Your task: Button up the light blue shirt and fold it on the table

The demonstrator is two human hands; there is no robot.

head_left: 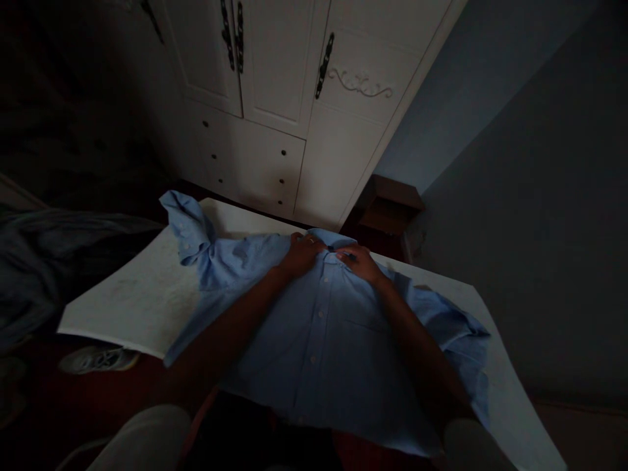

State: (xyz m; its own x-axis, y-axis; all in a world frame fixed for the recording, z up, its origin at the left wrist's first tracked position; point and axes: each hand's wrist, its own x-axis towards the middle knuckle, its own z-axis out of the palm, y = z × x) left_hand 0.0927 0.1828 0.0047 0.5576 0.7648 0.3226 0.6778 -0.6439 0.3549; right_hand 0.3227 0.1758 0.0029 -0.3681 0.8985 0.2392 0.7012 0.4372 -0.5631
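A light blue button-up shirt (275,347) lies front side up over a white board-like table (132,294), its collar toward the far edge. The buttons run down the middle, and a chest pocket sits on the right. My left hand (301,255) grips the left side of the shirt collar (334,237) with bent fingers; a ring shows on it. On the collar's other side, my right hand (359,261) pinches the cloth near the neck opening. Both sleeves spread sideways, the left one bunched up at its cuff. Dim light hides the fingertips in part.
A white wardrobe (275,78) with dark handles and drawers stands beyond the table. To its right is a small brown cabinet (392,196). Dark fabric (29,275) is heaped at the left, and a shoe (98,360) rests on the red floor.
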